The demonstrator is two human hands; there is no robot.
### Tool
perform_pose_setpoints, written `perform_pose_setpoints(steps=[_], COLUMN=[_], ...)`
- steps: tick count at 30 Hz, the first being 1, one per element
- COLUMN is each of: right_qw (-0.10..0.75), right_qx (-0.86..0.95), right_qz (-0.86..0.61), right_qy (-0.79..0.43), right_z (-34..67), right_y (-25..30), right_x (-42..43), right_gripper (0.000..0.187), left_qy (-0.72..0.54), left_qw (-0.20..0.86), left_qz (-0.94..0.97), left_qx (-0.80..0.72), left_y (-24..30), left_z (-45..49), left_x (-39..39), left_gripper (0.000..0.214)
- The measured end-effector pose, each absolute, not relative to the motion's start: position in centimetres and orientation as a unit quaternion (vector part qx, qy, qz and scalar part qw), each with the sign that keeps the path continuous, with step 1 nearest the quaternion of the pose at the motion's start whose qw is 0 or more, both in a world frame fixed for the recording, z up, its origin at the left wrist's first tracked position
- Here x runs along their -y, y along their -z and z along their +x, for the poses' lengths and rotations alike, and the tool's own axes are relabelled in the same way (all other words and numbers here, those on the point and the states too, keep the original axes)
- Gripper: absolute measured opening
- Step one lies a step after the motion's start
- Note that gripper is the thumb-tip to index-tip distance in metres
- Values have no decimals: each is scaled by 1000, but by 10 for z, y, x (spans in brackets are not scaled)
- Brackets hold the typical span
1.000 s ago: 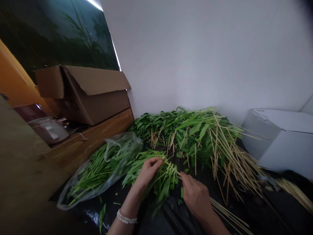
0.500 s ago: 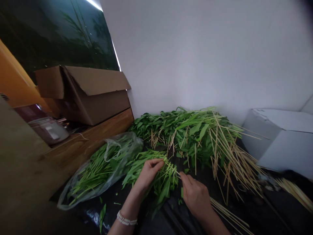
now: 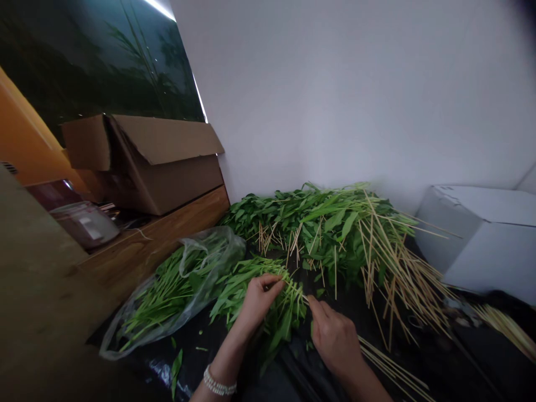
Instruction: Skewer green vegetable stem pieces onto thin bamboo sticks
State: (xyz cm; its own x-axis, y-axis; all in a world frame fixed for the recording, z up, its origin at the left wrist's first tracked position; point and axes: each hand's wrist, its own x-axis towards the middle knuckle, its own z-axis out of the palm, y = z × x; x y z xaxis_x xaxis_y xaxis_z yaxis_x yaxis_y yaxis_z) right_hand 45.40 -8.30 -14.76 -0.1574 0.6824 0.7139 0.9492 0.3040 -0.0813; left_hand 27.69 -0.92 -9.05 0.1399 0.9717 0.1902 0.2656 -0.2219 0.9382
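My left hand [image 3: 260,298], with a beaded bracelet [image 3: 218,384] at the wrist, is closed in a pinch on the stem ends of leafy greens [image 3: 234,287]. My right hand [image 3: 335,335] grips a thin bamboo skewer [image 3: 305,299], whose far part runs in among the pale stems in front of my left fingers. Several stems sit side by side along that skewer, their leaves hanging on both sides. Exactly what my left fingertips pinch is partly hidden.
A clear plastic bag [image 3: 232,245] of greens lies left. Behind is a heap of skewered greens [image 3: 335,218], with bare skewer ends [image 3: 412,273] at right. Loose skewers [image 3: 391,368] lie on black plastic sheeting [image 3: 293,379]. A cardboard box [image 3: 176,178] and a white box [image 3: 489,240] flank it.
My left hand has shifted slightly right and down along the stems. My right hand stays almost in place, still holding the skewer.
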Motion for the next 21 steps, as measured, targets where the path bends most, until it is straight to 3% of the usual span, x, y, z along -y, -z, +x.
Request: perform_pose_setpoints(steps=[5,8,13,21], right_qw=[341,340,346,343], right_qx=[738,737,744,743], right_qz=[-552,-552,-537,-542], right_qy=[186,188,196,192], right_z=[454,454,454,452], right_y=[148,148,148,151], right_x=[82,82,81,81], right_gripper=[36,36,36,36], left_qy=[-478,-465,-428,-408], left_qw=[434,447,514,470], left_qz=[600,594,576,621], left_qx=[-472,-480,-470,-476], left_y=[90,88,85,85], left_z=[275,274,275,278], left_x=[5,6,11,11], left_gripper=[27,22,31,26])
